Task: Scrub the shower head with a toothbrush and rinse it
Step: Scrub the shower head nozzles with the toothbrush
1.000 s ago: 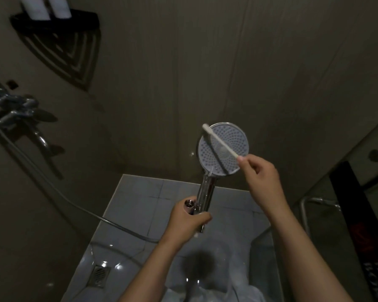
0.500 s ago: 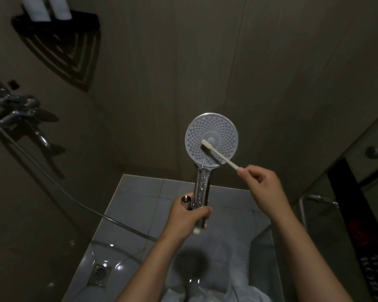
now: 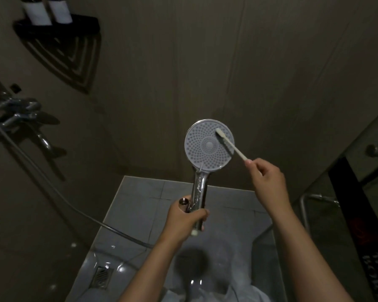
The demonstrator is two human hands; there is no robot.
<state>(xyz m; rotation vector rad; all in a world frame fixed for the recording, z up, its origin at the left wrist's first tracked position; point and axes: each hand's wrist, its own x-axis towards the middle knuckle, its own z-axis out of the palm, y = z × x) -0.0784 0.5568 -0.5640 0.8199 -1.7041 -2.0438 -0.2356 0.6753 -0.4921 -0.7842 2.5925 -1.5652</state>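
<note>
A round chrome shower head [image 3: 205, 149] with a pale grey nozzle face points toward me, held upright in the middle of the view. My left hand [image 3: 187, 221] is closed around the lower end of its chrome handle, together with the loose metal end of the hose [image 3: 184, 202]. My right hand [image 3: 267, 177] pinches the end of a white toothbrush [image 3: 231, 147]. The brush head rests on the upper right part of the nozzle face.
The grey hose [image 3: 52, 188] runs from the chrome tap [image 3: 20, 118] on the left wall down to the tiled floor [image 3: 140, 214]. A drain [image 3: 102, 276] sits at the lower left. A black corner shelf [image 3: 59, 25] holds two bottles. A glass door with a metal handle [image 3: 310, 199] stands at the right.
The brush head has moved from the lower middle of the nozzle face up to its upper right. My right hand has shifted slightly right and up. The shower head stays in my left hand.
</note>
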